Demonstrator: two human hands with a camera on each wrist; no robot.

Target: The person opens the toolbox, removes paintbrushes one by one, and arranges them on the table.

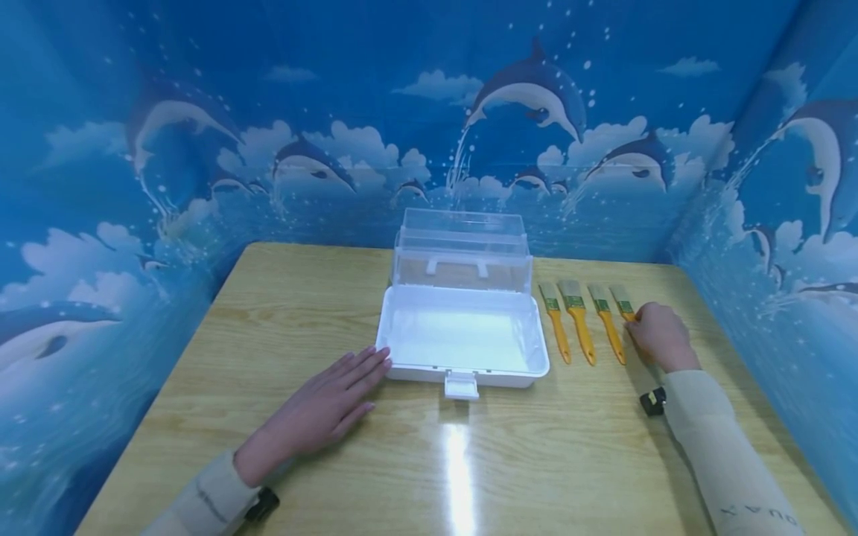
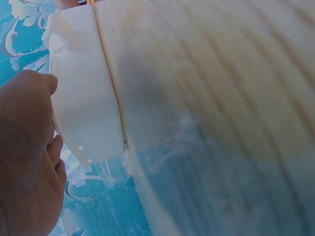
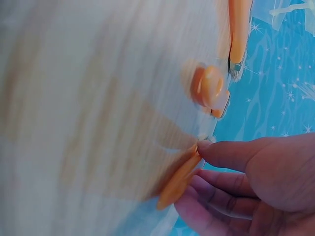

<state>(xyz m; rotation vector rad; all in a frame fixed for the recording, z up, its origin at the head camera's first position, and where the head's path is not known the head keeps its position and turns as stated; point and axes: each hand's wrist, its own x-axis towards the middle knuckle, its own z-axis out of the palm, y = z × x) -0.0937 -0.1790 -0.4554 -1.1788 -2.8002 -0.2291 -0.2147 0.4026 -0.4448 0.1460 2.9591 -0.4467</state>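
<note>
A white plastic box (image 1: 462,327) stands on the table with its clear lid (image 1: 462,246) raised at the back and its front latch (image 1: 461,385) hanging down. My left hand (image 1: 322,406) lies with straight fingers, the fingertips touching the box's front left corner. To the right of the box, several paintbrushes with orange handles lie in a row. My right hand (image 1: 660,336) pinches the handle of the rightmost paintbrush (image 1: 623,304). In the right wrist view, that orange handle (image 3: 178,184) sits between thumb and fingers, close to the tabletop.
The other paintbrushes (image 1: 578,320) lie side by side between the box and my right hand, bristles pointing to the back. A wooden table (image 1: 281,313) carries everything. Blue dolphin-printed cloth (image 1: 335,89) hangs behind it and along the sides.
</note>
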